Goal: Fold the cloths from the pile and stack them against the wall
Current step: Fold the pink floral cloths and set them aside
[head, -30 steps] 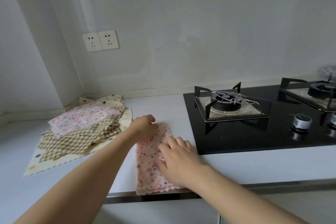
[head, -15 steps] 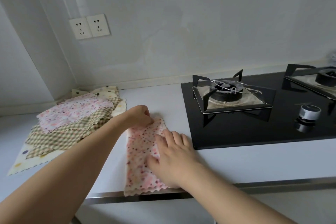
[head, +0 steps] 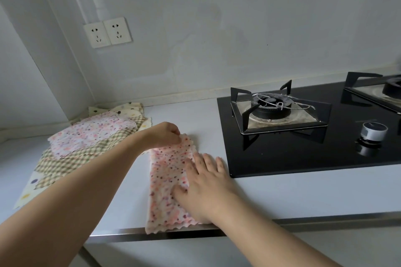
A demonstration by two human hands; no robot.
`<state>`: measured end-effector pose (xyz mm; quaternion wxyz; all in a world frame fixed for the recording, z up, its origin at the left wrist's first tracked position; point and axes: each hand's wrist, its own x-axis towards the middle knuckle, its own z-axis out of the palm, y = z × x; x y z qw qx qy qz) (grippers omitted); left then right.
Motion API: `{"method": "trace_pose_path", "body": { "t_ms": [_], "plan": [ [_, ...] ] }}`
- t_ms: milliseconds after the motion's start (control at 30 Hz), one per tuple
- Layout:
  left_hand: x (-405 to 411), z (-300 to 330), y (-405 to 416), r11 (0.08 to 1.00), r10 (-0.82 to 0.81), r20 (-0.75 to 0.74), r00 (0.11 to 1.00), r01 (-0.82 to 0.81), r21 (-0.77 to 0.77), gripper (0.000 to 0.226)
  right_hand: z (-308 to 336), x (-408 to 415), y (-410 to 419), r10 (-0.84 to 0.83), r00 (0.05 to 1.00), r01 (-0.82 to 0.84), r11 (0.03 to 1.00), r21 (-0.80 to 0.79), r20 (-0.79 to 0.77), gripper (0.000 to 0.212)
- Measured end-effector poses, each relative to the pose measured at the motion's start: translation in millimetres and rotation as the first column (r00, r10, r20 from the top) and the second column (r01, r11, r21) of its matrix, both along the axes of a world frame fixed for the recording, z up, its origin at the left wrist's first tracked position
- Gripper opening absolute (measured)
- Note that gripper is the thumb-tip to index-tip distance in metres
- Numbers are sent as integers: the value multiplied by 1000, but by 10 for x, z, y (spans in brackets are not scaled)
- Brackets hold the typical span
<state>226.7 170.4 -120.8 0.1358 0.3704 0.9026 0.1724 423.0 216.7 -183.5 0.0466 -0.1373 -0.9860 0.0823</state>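
My left grip [head: 168,134] pinches the far corner of the pink cloth [head: 168,180], now lifted slightly off the table [head: 282,193]; right hand [head: 204,188] lies flat, pinning it nearer me. Second fold beginning. Pile [head: 86,141] left of grip.

Two hands are in view, the left hand [head: 166,134] and the right hand [head: 205,188]. One folded cloth [head: 168,176] lies at the surface's front edge, and a pile [head: 86,143] in the back left corner shows at least four more cloths. Two sockets [head: 107,32] sit on the wall, and the hob has two burners [head: 271,108] and one knob [head: 373,132] in view.
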Motion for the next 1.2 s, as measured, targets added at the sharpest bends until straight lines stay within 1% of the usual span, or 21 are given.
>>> {"method": "trace_pose_path", "body": {
  "t_ms": [33, 67, 133, 167, 200, 300, 467, 567, 700, 833, 967, 1100, 1200],
  "plan": [
    [-3, -10, -18, 1000, 8, 13, 1000, -8, -1, 8, -1, -1, 0, 0, 1000, 0, 1000, 0, -3, 76],
    [-9, -25, -29, 1000, 13, 47, 999, -15, 26, 13, -6, -2, 2, -1, 1000, 1, 1000, 0, -6, 76],
    [-1, -43, -46, 992, 17, 108, 994, -30, 126, 25, -12, 0, 6, -3, 1000, 3, 1000, -1, -12, 76],
    [15, -48, -51, 986, 15, 111, 994, -34, 162, 28, -11, 3, 7, -3, 1000, 3, 1000, 0, -16, 76],
    [24, -61, -51, 984, 19, 95, 995, -35, 177, 29, -12, 5, 6, -2, 1000, 2, 1000, 1, -20, 76],
    [25, -144, -50, 985, 31, -32, 999, -25, 169, 30, -5, 12, 3, 4, 1000, -4, 1000, -3, -24, 75],
    [-54, -173, -27, 984, 79, -154, 985, -52, 171, 23, 1, 11, 13, 7, 1000, -8, 1000, -25, -27, 73],
    [-69, -143, 4, 994, 78, -245, 966, -56, 95, 17, -6, 11, 5, 7, 999, -7, 1000, -23, -35, 72],
    [-75, -165, 21, 1000, -17, -221, 975, 19, 9, 15, -17, 7, 10, 9, 999, -10, 1000, -18, -37, 72],
    [-82, -184, 22, 997, -81, -221, 972, 82, -5, 15, -10, 17, 14, 18, 998, -20, 1000, -21, -56, 71],
    [-123, -264, 0, 989, -148, -341, 928, 130, -77, 13, -1, 25, 9, 20, 998, -21, 999, -26, -55, 69],
    [-128, -364, -20, 989, -140, -458, 878, 141, -31, 20, 8, 27, 8, 20, 999, -21, 1000, -22, -47, 68],
    [-138, -391, 20, 990, -134, -502, 855, 139, -28, 25, 9, 25, 4, 23, 1000, -23, 999, -22, -16, 69]
  ]
}}
